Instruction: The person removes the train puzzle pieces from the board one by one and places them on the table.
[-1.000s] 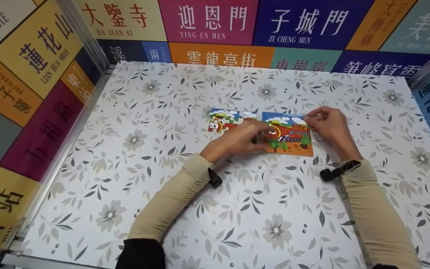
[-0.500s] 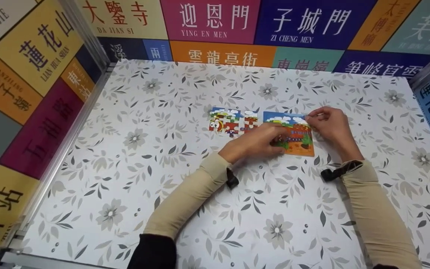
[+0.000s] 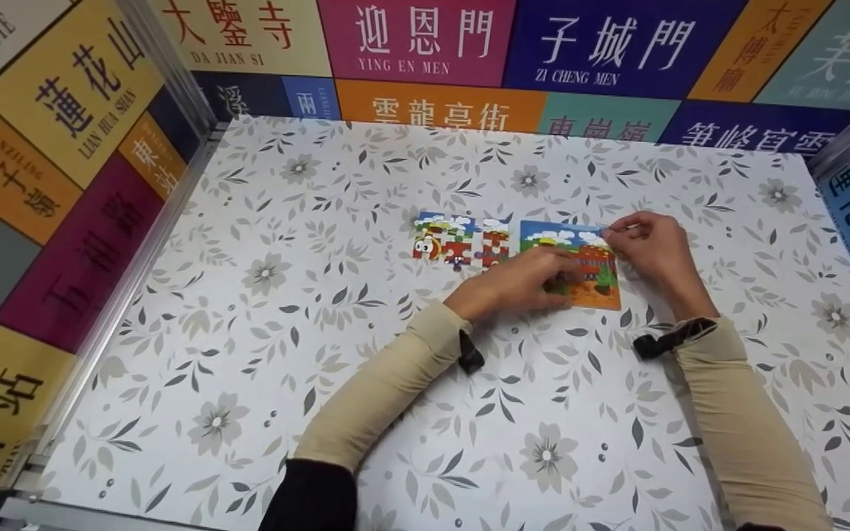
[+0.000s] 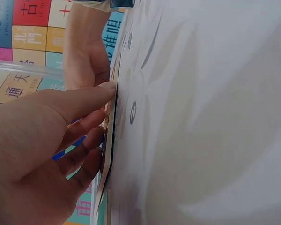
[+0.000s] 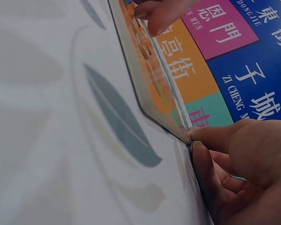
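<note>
A small rectangular jigsaw puzzle board (image 3: 602, 295) with a red train picture lies flat on the table. My left hand (image 3: 521, 284) reaches over its left part, hiding some of the picture. In the left wrist view its fingertips (image 4: 94, 161) touch the board's surface, and the thumb rests at the near edge. At the far right corner, my right hand (image 3: 654, 243) pinches the board between thumb and finger, plain in the right wrist view (image 5: 234, 159). Several puzzle pieces (image 3: 458, 251) with clouds and a red train face lie left of the board, some joined.
The table (image 3: 248, 383) has a white cover with grey flowers and leaves. Panels with large printed characters stand along the back (image 3: 425, 44) and the left side (image 3: 63, 243). A metal rail (image 3: 122, 291) runs along the left edge.
My left hand has slid to the right across the puzzle board, uncovering more of the loose pieces. My right hand has stayed at the corner, and the board has hardly moved.
</note>
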Tool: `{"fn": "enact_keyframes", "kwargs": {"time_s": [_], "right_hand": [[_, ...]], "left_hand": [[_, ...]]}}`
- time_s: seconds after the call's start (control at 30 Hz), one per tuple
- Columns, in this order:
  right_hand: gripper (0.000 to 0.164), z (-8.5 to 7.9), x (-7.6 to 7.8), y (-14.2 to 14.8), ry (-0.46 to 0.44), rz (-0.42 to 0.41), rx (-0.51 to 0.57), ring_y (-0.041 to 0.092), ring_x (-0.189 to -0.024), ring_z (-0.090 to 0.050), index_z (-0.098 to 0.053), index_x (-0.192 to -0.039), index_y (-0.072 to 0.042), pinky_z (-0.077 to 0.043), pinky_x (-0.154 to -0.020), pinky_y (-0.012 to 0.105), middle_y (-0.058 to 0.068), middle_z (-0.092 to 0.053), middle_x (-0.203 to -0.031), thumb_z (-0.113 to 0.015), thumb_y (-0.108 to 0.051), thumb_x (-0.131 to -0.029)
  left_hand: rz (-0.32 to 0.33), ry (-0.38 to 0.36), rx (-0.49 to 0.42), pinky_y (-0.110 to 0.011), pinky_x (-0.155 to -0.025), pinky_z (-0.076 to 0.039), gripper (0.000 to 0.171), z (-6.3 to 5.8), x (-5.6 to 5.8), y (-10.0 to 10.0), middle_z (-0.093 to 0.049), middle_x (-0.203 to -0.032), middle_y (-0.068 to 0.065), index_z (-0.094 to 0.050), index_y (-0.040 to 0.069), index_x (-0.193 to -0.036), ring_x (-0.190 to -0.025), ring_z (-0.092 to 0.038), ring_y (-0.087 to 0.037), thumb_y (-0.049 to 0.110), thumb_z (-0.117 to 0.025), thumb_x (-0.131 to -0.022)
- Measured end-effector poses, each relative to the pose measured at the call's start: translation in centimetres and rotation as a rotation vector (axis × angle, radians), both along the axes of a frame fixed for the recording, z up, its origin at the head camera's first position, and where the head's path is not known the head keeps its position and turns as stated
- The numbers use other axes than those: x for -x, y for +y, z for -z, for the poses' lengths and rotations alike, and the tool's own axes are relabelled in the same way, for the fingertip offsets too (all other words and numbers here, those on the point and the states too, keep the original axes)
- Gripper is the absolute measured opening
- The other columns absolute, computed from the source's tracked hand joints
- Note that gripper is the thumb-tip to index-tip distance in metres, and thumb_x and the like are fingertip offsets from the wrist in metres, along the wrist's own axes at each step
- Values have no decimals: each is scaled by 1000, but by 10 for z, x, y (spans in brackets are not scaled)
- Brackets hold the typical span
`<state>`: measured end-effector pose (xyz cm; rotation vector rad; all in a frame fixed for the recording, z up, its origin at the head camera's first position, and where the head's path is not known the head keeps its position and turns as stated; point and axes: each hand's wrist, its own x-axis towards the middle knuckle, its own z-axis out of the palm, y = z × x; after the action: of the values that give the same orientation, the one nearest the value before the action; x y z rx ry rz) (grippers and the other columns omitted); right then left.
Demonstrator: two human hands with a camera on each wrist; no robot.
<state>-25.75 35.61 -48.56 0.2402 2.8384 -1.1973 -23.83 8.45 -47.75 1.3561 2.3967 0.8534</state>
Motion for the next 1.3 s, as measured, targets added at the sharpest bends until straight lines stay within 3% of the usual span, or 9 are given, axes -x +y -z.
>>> {"fn": "enact_keyframes", "kwargs": {"time_s": [0.2, 0.4, 0.63, 0.83, 1.1, 1.3], "right_hand": [[46, -1, -2, 1, 23, -18, 3, 6, -75, -68, -75, -123, -11, -50, -68, 23, -13, -75, -85, -78, -49, -98], [46, -1, -2, 1, 25, -15, 8, 7, -75, -69, -75, -124, -11, -52, -68, 23, -12, -75, -87, -78, -49, -98], [46, -1, -2, 0, 2, -3, 16, 9, -78, -69, -74, -125, -12, -52, -68, 24, -9, -75, -91, -78, -49, -99], [45, 0, -2, 0, -4, 3, 8, 11, -80, -68, -74, -126, -13, -52, -69, 24, -6, -75, -94, -78, -49, -99], [46, -1, -3, -1, 20, -4, 1, 9, -78, -68, -74, -124, -12, -53, -68, 23, -8, -75, -92, -78, -50, -99], [47, 0, -3, 0, 25, -14, 9, 7, -77, -69, -74, -124, -11, -53, -66, 23, -11, -74, -90, -78, -50, -99]], "left_hand": [[-90, -4, 93, -27, -111, -48, 47, 0, -6, 0, -53, -153, -4, -63, 19, -151, -132, -53, -15, 35, -70, -107], [-79, -11, 70, -27, -111, -49, 46, 0, -5, 0, -57, -152, -4, -64, 16, -149, -133, -56, -16, 32, -71, -107], [-163, -66, 77, -26, -115, -46, 57, -1, -7, -1, -50, -152, -4, -57, 19, -156, -134, -52, -14, 39, -73, -105], [-155, -59, 73, -26, -113, -46, 52, -1, -7, 1, -57, -147, -3, -61, 17, -152, -130, -52, -14, 33, -75, -104], [-178, -59, 61, -24, -109, -48, 63, -1, -7, 2, -55, -145, -4, -54, 18, -160, -127, -51, -13, 27, -77, -102], [-172, -36, 55, -24, -109, -47, 50, -1, -7, 3, -56, -140, -3, -65, 16, -149, -127, -52, -14, 24, -78, -101]]}}
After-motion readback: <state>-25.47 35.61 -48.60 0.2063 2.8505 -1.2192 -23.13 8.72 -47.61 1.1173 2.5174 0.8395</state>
